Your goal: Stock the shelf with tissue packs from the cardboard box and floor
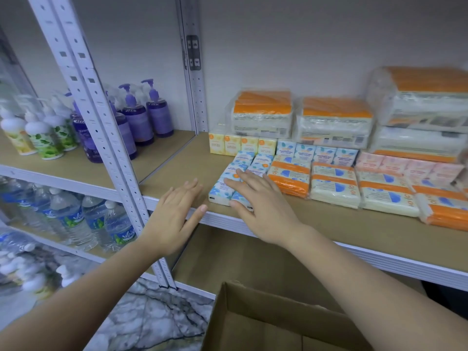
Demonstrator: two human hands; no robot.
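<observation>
Small blue-and-white tissue packs [222, 187] lie in a block at the front left of the wooden shelf [177, 173]. My right hand [263, 206] rests flat on the front packs, fingers straight, thumb against their near edge. My left hand [174, 211] hovers open just left of the packs, over the shelf's front edge. Behind stand yellow packs [241, 145], more blue packs [316, 154] and pink packs [410, 165]. Orange-and-white flat packs [334, 183] fill the row to the right. The cardboard box [266, 317] sits open below me, and what I see of its inside holds nothing.
Large orange-topped tissue bundles [334, 120] are stacked along the back wall. Left of the white upright post [106, 138] stand purple pump bottles [136, 120] and green-labelled lotion bottles [45, 138]. Water bottles [76, 219] fill the shelf below. The floor [152, 317] is marbled grey.
</observation>
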